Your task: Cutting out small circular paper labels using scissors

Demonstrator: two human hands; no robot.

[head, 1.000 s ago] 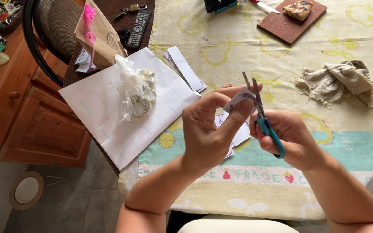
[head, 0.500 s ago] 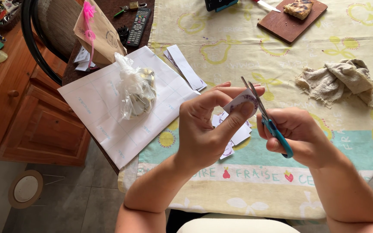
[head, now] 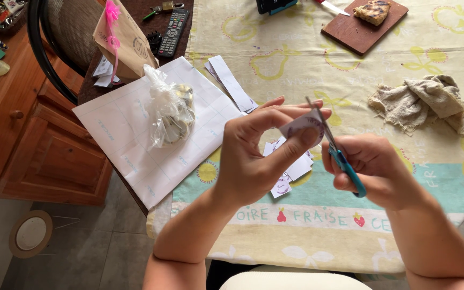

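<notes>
My left hand (head: 259, 156) pinches a small round paper cutout (head: 303, 124) between thumb and fingers, above the table's front edge. My right hand (head: 369, 169) grips blue-handled scissors (head: 339, 153), whose blades meet the cutout's right edge. Below the hands lies a small pile of cut paper pieces (head: 288, 166) on the patterned tablecloth (head: 307, 225).
A large white sheet (head: 135, 139) with a clear plastic bag of round items (head: 170, 110) lies left. Paper strips (head: 232, 83), a crumpled beige cloth (head: 425, 102), a wooden board with food (head: 363, 21), a remote (head: 174, 24), a brown paper bag (head: 127, 40) and a chair (head: 55, 43) surround them.
Both hands have shifted slightly lower and to the right, and the cutout has turned a little between the fingers against the scissor blades.
</notes>
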